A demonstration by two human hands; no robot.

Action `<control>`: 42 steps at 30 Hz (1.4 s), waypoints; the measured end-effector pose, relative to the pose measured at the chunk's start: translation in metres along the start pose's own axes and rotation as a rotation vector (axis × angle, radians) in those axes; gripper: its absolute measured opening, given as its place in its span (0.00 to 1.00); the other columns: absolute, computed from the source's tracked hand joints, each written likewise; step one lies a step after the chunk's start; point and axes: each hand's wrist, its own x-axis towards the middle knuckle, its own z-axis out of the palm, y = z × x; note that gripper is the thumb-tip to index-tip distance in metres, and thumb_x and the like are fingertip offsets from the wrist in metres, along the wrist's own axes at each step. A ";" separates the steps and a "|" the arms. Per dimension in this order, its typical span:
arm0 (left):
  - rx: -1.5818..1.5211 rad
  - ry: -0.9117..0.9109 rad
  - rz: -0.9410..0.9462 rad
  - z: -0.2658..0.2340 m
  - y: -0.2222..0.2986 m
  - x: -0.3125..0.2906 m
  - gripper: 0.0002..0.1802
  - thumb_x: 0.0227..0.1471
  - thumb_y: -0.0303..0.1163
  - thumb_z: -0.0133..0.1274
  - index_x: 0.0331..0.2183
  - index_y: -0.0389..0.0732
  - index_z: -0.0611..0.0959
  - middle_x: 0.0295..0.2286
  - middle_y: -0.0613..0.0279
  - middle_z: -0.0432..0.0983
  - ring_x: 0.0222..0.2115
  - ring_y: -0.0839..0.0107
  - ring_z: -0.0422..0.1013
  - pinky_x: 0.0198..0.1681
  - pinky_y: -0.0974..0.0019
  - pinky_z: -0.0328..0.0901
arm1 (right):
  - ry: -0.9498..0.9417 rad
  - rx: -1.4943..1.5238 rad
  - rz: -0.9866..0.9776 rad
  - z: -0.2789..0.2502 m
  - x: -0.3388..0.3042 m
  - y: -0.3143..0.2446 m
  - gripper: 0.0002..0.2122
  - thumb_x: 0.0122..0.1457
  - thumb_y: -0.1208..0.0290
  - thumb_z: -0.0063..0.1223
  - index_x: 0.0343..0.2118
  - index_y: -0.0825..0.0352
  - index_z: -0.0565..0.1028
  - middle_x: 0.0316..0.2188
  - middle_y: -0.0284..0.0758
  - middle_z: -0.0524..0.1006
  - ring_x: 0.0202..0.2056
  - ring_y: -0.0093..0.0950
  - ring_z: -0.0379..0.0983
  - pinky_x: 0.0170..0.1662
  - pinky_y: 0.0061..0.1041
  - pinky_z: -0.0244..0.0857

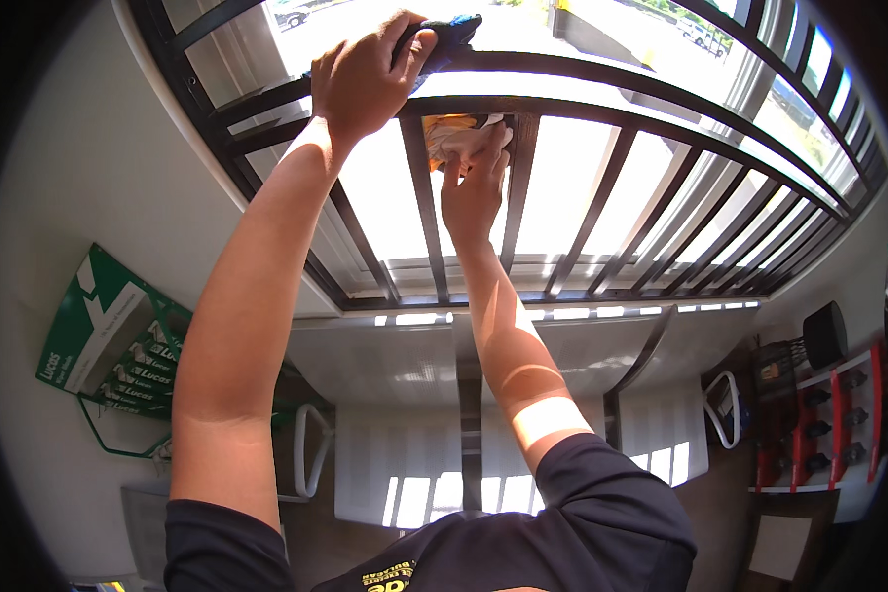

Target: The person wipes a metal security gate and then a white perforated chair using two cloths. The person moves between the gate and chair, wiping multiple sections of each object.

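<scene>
My left hand [363, 87] is raised to the upper rails of a dark metal window grille [602, 116]. Its fingers are closed around a dark blue cloth [452, 37], bunched over the rail. Lower and to the right, my right hand [478, 189] reaches in between two upright bars. It grips a crumpled white and orange cloth [446, 138] against the bright window behind the bars. Part of that cloth is hidden by the bars and my fingers.
Below the window stands a row of grey metal seats [395, 454] with white armrests [311, 449]. A green display rack [118, 345] hangs on the left. At the right are red-and-white shelves [839, 419] holding dark items. Parked vehicles show outside.
</scene>
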 end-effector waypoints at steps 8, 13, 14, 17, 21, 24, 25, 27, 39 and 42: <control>0.088 0.027 0.002 0.013 -0.009 -0.002 0.13 0.65 0.48 0.51 0.44 0.55 0.83 0.24 0.63 0.84 0.27 0.60 0.82 0.32 0.60 0.75 | -0.262 -0.120 0.170 0.000 -0.093 0.082 0.13 0.67 0.69 0.48 0.52 0.66 0.68 0.39 0.52 0.79 0.37 0.55 0.79 0.38 0.50 0.75; -0.005 0.005 -0.005 0.013 0.002 0.004 0.16 0.66 0.50 0.48 0.45 0.54 0.83 0.24 0.62 0.84 0.26 0.60 0.82 0.31 0.60 0.75 | -0.509 -0.034 0.412 -0.035 -0.136 0.123 0.12 0.57 0.71 0.51 0.43 0.66 0.78 0.36 0.53 0.82 0.41 0.54 0.79 0.46 0.46 0.72; -0.028 -0.015 -0.033 0.012 0.003 0.003 0.18 0.67 0.52 0.48 0.46 0.53 0.83 0.24 0.61 0.84 0.27 0.59 0.82 0.33 0.60 0.74 | -0.571 0.052 0.459 -0.051 -0.147 0.126 0.13 0.57 0.69 0.55 0.44 0.68 0.79 0.33 0.49 0.83 0.37 0.45 0.81 0.42 0.40 0.73; 0.023 -0.075 -0.076 0.003 -0.002 0.001 0.19 0.67 0.52 0.47 0.46 0.52 0.83 0.24 0.61 0.84 0.26 0.60 0.82 0.34 0.60 0.75 | -0.562 0.463 0.834 -0.113 -0.148 0.094 0.08 0.64 0.72 0.58 0.42 0.69 0.79 0.26 0.29 0.78 0.27 0.15 0.71 0.31 0.18 0.64; -0.041 0.015 -0.033 0.005 -0.008 -0.001 0.19 0.67 0.53 0.47 0.46 0.52 0.83 0.23 0.62 0.84 0.24 0.62 0.82 0.31 0.61 0.75 | -0.304 0.380 0.292 -0.214 -0.034 0.017 0.18 0.64 0.57 0.62 0.44 0.69 0.77 0.30 0.29 0.77 0.29 0.17 0.71 0.33 0.19 0.65; -0.006 -0.071 -0.107 0.004 0.007 0.004 0.20 0.67 0.53 0.47 0.47 0.51 0.83 0.24 0.60 0.84 0.26 0.61 0.83 0.32 0.61 0.75 | -0.028 0.080 -0.203 -0.258 0.081 -0.032 0.15 0.65 0.59 0.61 0.47 0.66 0.78 0.34 0.33 0.80 0.38 0.25 0.78 0.42 0.28 0.74; -0.018 -0.010 -0.075 0.011 0.003 0.003 0.21 0.67 0.53 0.47 0.48 0.50 0.83 0.26 0.59 0.85 0.29 0.61 0.83 0.34 0.60 0.75 | 0.006 -0.083 -0.284 -0.265 0.114 -0.054 0.15 0.64 0.59 0.61 0.46 0.65 0.79 0.35 0.35 0.80 0.39 0.28 0.79 0.43 0.31 0.75; -0.046 -0.068 -0.145 0.005 0.007 0.004 0.21 0.67 0.53 0.46 0.50 0.52 0.83 0.25 0.60 0.85 0.31 0.61 0.83 0.38 0.57 0.76 | -0.011 -0.373 -0.381 -0.261 0.167 -0.076 0.15 0.64 0.57 0.60 0.46 0.64 0.81 0.36 0.38 0.82 0.40 0.33 0.81 0.45 0.35 0.76; -0.226 0.075 -0.146 0.004 0.016 0.005 0.18 0.65 0.50 0.51 0.48 0.52 0.83 0.31 0.63 0.86 0.32 0.64 0.83 0.42 0.56 0.73 | -0.512 -1.298 -0.248 -0.146 0.256 -0.102 0.21 0.58 0.52 0.58 0.44 0.67 0.83 0.43 0.45 0.84 0.45 0.39 0.83 0.50 0.34 0.74; -0.283 0.149 -0.216 0.002 0.009 0.007 0.17 0.65 0.50 0.50 0.47 0.52 0.84 0.28 0.63 0.85 0.29 0.64 0.82 0.43 0.57 0.71 | -0.615 -1.207 -0.312 -0.090 0.236 -0.141 0.21 0.61 0.51 0.53 0.46 0.63 0.83 0.44 0.43 0.84 0.46 0.36 0.82 0.51 0.33 0.73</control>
